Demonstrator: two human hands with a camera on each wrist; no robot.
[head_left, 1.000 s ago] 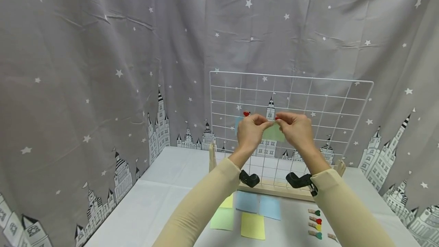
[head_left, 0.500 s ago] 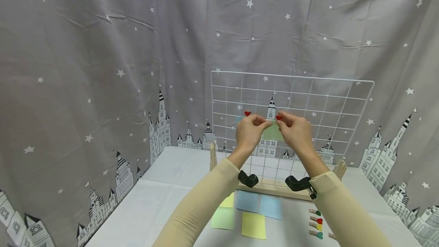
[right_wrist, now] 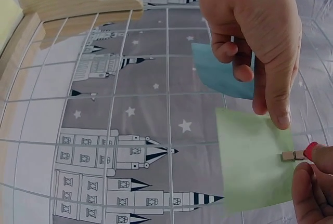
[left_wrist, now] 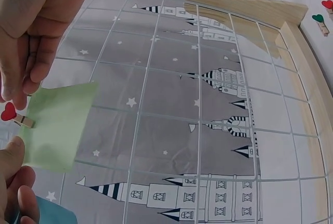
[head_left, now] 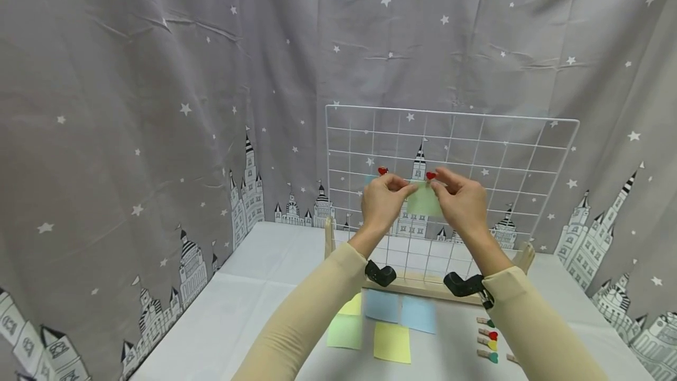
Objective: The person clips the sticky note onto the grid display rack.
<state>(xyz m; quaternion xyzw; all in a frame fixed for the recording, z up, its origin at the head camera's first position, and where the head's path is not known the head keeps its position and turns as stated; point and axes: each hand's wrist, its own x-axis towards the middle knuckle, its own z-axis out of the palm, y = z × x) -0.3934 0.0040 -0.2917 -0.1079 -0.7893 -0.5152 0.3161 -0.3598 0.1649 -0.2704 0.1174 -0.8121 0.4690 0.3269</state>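
Observation:
A green sticky note [head_left: 425,200] hangs upright against the white wire grid [head_left: 508,160]. My left hand [head_left: 382,200] pinches its top left corner, thumb in front, as the right wrist view shows. At the note's top edge sits a small wooden clothespin [right_wrist: 292,155] topped with a red heart [head_left: 431,176]. Beside that clothespin is my right hand [head_left: 463,200], its thumb and fingertips a little apart, close to the heart and the note's top right corner. A blue note [right_wrist: 221,70] hangs to the left, partly behind my left hand, under another red heart clothespin [head_left: 383,170].
The grid stands in a wooden base [head_left: 423,288]. In front lie two blue notes [head_left: 419,314], yellow notes [head_left: 392,343] and a green note [head_left: 344,332]. Several heart clothespins [head_left: 487,343] line up at the right, near my right sleeve. A grey curtain [head_left: 185,75] hangs behind.
The red heart at the green note, mostly covered by the right fingers before, now shows clearly. The right fingers have loosened and moved slightly right. The left hand keeps its pinch.

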